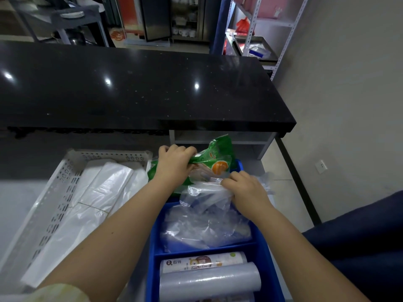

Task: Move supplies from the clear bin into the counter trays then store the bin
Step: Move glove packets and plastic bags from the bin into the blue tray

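At far left, a white perforated tray (65, 184) lies on the grey bench (19, 199), its long axis running away from the viewer. It holds flat stacks of white plastic bags (98, 199), one bundle crossed by a thin band.

Just right of this tray stands a blue divided tray (153, 253), touching or nearly touching the white one. Its near compartment contains rolls of plastic film (209, 280) lying side by side, one with a printed label (202, 263). Its far compartment holds a loose heap of clear plastic bags (205, 225).

The left hand (174, 163) reaches over the far end of the blue tray and is closed around the upper edge of a green packet (216, 158) printed with an orange disc. The packet stands tilted at the far wall of the tray, partly behind the clear bags.

The right hand (244, 187) lies just right of the packet, fingers curled and pinching a fold of the clear plastic bags at the top of the heap. Both forearms are bare; a pale sleeve edge (58, 293) shows at lower left.

Beyond the trays runs a black polished countertop (141, 83). At upper right, a white metal shelf rack (281, 31) stands against the wall, with a metal pan (253, 46) on it. A dark blue fabric surface (359, 240) occupies the lower right. The clear bin cannot be identified in this view.
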Action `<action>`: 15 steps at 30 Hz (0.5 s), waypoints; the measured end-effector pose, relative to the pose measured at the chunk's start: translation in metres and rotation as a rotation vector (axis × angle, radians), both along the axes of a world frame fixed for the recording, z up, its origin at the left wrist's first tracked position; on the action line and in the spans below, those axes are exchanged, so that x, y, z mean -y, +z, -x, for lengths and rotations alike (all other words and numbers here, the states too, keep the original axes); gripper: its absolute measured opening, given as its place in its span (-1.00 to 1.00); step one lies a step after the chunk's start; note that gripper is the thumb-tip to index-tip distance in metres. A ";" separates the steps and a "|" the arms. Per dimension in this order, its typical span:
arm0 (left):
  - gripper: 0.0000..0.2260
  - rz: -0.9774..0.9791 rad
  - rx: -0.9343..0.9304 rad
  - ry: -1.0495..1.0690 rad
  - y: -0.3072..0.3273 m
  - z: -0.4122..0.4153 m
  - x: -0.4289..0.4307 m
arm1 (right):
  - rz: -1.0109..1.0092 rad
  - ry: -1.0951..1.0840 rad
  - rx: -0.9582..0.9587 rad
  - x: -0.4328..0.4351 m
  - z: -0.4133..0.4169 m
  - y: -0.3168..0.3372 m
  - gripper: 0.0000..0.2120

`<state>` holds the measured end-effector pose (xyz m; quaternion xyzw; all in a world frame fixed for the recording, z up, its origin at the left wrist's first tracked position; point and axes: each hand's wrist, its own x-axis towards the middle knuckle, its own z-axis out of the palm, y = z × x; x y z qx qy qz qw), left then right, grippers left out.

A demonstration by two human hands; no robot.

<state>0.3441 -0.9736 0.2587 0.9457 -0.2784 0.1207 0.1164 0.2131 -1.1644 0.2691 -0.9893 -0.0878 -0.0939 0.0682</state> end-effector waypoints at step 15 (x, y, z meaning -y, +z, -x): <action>-0.73 0.243 -0.300 -0.043 0.007 0.063 -0.042 | -0.085 0.189 0.054 -0.047 -0.055 -0.036 -0.64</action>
